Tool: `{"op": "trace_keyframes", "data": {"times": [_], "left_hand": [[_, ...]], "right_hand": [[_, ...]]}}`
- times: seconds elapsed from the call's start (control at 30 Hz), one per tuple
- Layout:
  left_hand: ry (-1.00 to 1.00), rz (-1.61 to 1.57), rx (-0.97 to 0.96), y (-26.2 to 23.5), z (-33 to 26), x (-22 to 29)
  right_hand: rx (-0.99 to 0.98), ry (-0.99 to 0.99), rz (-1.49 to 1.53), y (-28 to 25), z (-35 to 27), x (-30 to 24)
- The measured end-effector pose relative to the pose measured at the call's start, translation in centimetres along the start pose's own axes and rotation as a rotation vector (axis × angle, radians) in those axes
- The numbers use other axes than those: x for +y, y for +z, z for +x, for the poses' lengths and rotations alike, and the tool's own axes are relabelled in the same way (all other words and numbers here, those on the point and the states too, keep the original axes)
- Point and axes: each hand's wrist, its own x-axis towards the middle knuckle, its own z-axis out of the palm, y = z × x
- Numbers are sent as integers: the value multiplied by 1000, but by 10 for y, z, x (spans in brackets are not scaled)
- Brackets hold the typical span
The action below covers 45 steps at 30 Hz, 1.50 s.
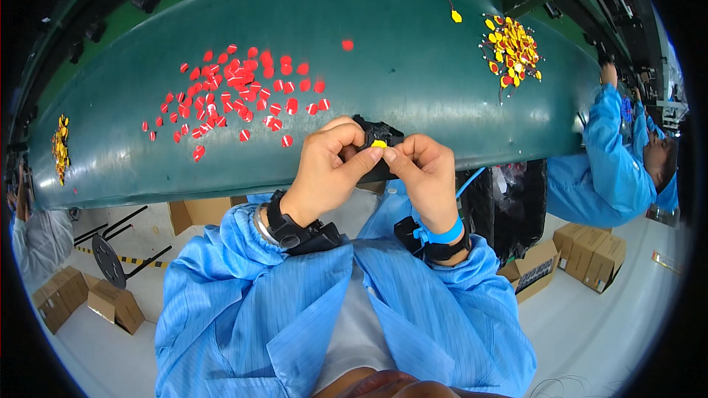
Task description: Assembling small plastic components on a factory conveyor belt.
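Note:
Just over the near edge of the green table, my left hand (pixel 324 168) is closed around a black part (pixel 377 131) whose exact kind I cannot make out. A small yellow piece (pixel 379 144) shows on its near side, between my two thumb tips. My right hand (pixel 426 171) pinches at this yellow piece with thumb and forefinger, its other fingers curled behind. The underside of the black part is hidden by my fingers. Many round red stickers (pixel 237 77) with pale stripes lie scattered on the table, beyond my left hand.
A pile of yellow and red discs with thin dark wires (pixel 514 50) lies at the far right of the green table (pixel 413 66). Another yellow pile (pixel 60 149) is at the left end. A co-worker in blue (pixel 608 162) is at the right. Cardboard boxes (pixel 590 254) and a stool (pixel 110 259) stand below.

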Motion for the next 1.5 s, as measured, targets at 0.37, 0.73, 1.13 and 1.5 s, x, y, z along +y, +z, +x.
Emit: {"op": "trace_keyframes", "data": {"times": [0.37,0.73,1.13,1.5], "left_hand": [[-10,-21,-7,-1,1,-3],[484,837,297,-133,141,81],[178,1302,234,-195,291,17],[82,489,-89,-126,178,58]], "right_hand": [[-54,-56,64,-3,2,6],[254,-404,-683,-104,103,-44],[310,-253,-1400,-92,244,-56],[-7,-285,193,-39,158,-82]]}}
